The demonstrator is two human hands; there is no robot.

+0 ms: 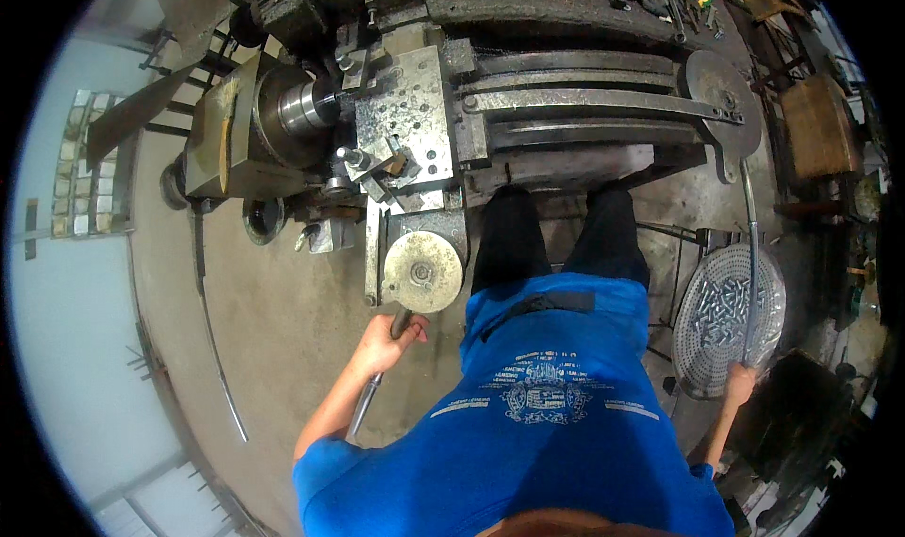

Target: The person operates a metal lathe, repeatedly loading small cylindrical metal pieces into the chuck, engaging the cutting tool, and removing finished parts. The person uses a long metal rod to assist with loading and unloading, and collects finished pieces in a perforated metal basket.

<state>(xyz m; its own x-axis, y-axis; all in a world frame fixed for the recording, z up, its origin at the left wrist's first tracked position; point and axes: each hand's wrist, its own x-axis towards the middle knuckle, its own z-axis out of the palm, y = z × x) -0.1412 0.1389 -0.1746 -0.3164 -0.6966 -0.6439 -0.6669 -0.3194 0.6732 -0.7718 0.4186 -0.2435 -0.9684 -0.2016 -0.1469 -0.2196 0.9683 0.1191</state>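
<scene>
My left hand (382, 346) is closed around a dark-topped metal lever (365, 403), just below the round metal disc (422, 271) at the front of a lathe's slide. Over at the right, my right hand (740, 383) grips the lower end of a long metal rod lever (752, 245). That rod runs up to a plate beside a large grey disc (721, 89) at the end of the lathe bed. On the slide sits a flat pitted metal block (401, 108) with clamped cutting tools. Left of it is the shiny round chuck (306, 108).
A round perforated tray (686, 334) holding several small metal pieces (724, 313) stands under the right-hand rod. A brush (227, 132) lies on the headstock. Another long lever (219, 358) hangs at the left. Hand tools (674, 9) lie behind the bed.
</scene>
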